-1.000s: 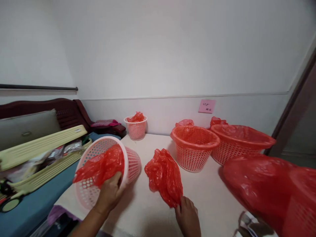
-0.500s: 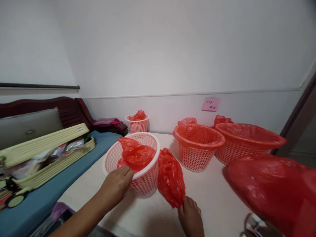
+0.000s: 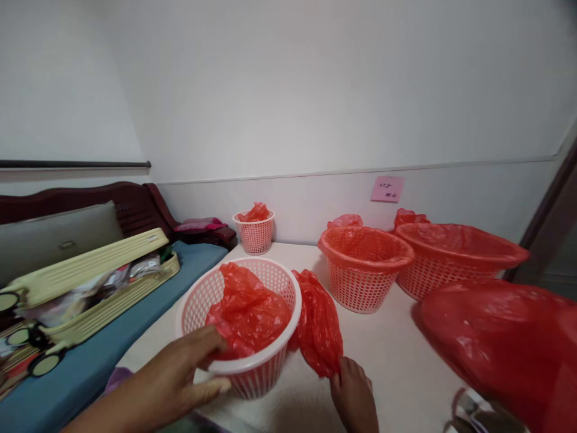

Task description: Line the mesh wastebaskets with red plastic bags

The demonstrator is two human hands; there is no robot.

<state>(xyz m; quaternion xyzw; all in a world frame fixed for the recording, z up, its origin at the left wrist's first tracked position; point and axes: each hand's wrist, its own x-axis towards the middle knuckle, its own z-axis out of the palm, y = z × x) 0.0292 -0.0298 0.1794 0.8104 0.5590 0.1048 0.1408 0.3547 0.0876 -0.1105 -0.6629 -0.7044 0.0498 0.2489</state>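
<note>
A white plastic basket [image 3: 274, 352] with a perforated wall stands close in front of me, a crumpled red plastic bag [image 3: 252, 313] inside it. My left hand [image 3: 180, 370] grips its near left rim, fingers reaching over the inside and thumb outside against the wall. Just right of the basket, a second red plastic bag [image 3: 320, 322] lies bunched on the white cloth. Its near end is pinched in the closed fingers of my right hand [image 3: 354, 391].
Two red-lined baskets, one round [image 3: 363, 282] and one wider [image 3: 446, 267], stand at the right. A large red plastic sheet or bag [image 3: 491, 337] spreads nearer. A smaller basket [image 3: 256, 234] sits by the wall; an opened cream suitcase [image 3: 112, 300] lies left.
The white basket has come nearer to me and tipped a little my way. My left hand has gone from a fist at its rim to a spread grip. My right hand still pinches the bag.
</note>
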